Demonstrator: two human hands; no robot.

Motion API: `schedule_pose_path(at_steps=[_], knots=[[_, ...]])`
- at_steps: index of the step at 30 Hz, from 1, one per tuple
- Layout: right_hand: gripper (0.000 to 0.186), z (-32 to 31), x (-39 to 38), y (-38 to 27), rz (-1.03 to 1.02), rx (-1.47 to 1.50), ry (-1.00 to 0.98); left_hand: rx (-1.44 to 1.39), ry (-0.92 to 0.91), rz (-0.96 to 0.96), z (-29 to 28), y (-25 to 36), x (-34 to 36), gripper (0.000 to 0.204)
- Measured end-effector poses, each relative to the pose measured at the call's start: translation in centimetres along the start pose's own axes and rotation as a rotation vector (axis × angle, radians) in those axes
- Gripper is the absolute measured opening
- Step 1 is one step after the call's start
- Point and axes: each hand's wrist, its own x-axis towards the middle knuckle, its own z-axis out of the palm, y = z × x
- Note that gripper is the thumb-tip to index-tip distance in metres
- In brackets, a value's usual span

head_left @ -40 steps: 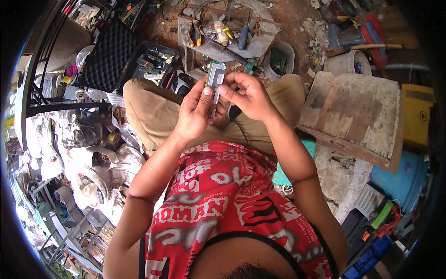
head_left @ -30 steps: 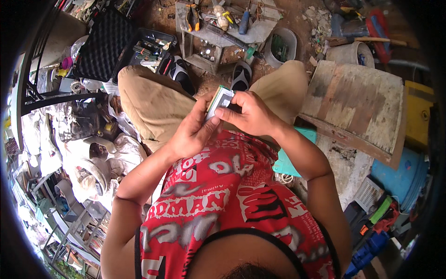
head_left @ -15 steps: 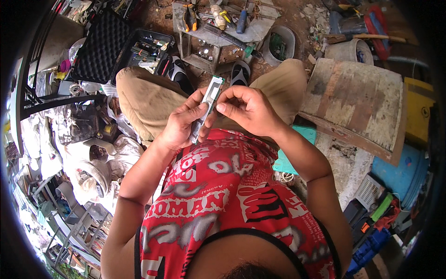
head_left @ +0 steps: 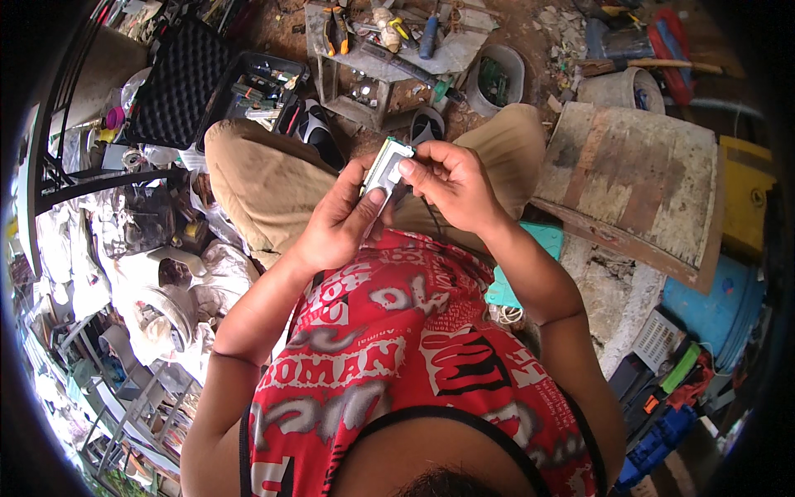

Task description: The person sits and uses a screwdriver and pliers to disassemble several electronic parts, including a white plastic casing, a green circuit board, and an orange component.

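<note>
A narrow memory module (head_left: pixel 383 172), with a silver metal cover and a green board edge, is held over my lap, tilted with its far end to the right. My left hand (head_left: pixel 335 217) is closed around its near part, thumb lying on the metal face. At the far end, my right hand (head_left: pixel 455 186) pinches the module between thumb and bent fingers. Its underside and the fingertips behind it are hidden.
An open black foam-lined case (head_left: pixel 248 87) with small parts lies ahead to the left. A low stool (head_left: pixel 397 70) carries orange-handled pliers (head_left: pixel 336 33), a blue-handled screwdriver (head_left: pixel 429 37) and a hammer (head_left: pixel 414 74). Beside it stands a bucket (head_left: pixel 515 70). A wooden board (head_left: pixel 625 182) sits at my right.
My right hand has closed from beside the module onto its far end. The module has turned in my hands, and its green edge now shows on the left side.
</note>
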Motion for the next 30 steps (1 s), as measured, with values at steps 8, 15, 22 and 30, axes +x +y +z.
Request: schedule_pose_path(at_steps=[8, 15, 22, 30], knots=[[0.016, -0.1, 0.0, 0.0, 0.114, 0.100, -0.011, 0.015, 0.013, -0.034, 0.1, -0.1, 0.0, 0.036], [0.012, -0.1, 0.3, 1.5, 0.082, 0.202, -0.066, 0.213, 0.001, 0.080, -0.3, -0.5, 0.6, 0.038], [0.011, 0.3, -0.1, 0.9, 0.050, 0.213, -0.058, 0.252, 0.012, 0.093, -0.1, -0.5, 0.5, 0.037], [0.016, 0.0, 0.1, 1.0, 0.026, 0.010, 0.000, 0.490, 0.203, 0.277, -1.3, -1.1, 1.6, 0.019]])
